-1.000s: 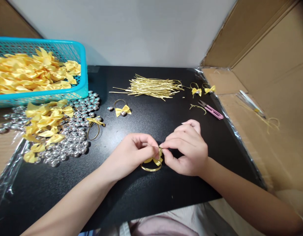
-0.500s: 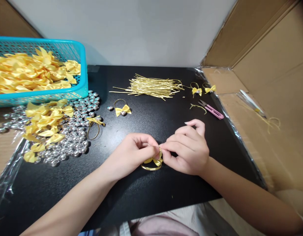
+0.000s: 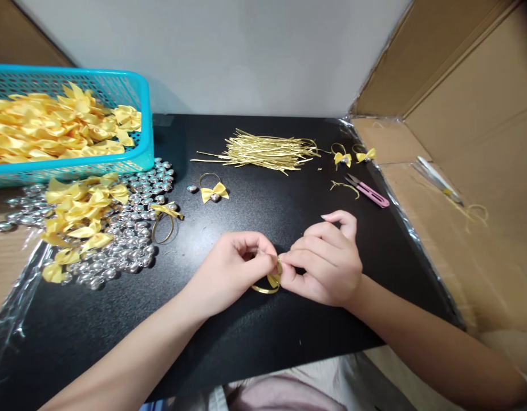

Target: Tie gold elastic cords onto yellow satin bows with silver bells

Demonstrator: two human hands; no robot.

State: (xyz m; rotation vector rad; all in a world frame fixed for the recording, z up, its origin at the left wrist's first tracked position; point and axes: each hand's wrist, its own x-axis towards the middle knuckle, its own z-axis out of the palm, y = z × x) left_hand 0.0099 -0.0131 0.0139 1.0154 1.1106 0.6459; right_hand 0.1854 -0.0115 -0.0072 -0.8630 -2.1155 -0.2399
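Observation:
Near the front middle of the black table, my left hand [image 3: 240,265] is closed, thumb against fingers, on a gold cord loop [image 3: 266,290] with a yellow bow [image 3: 274,280]. The loop hangs below the fingers, and the hand hides part of the bow. From the right, my right hand [image 3: 327,262] pinches with thumb and index finger at the cord beside the bow; its little finger sticks up. The fingertips of both hands nearly meet, and whether a bell is on this piece is hidden.
A turquoise basket [image 3: 150,114] of yellow bows stands at the back left. Silver bells [image 3: 130,251] and loose bows [image 3: 88,211] spread before it. Gold cords [image 3: 267,151] lie at the back. Pink thread snips [image 3: 372,194] and a finished-looking looped bow [image 3: 214,193] rest on the table.
The loop below my left fingers has risen slightly and turned, so less of it and of the bow shows. Both hands keep their pinches almost in place.

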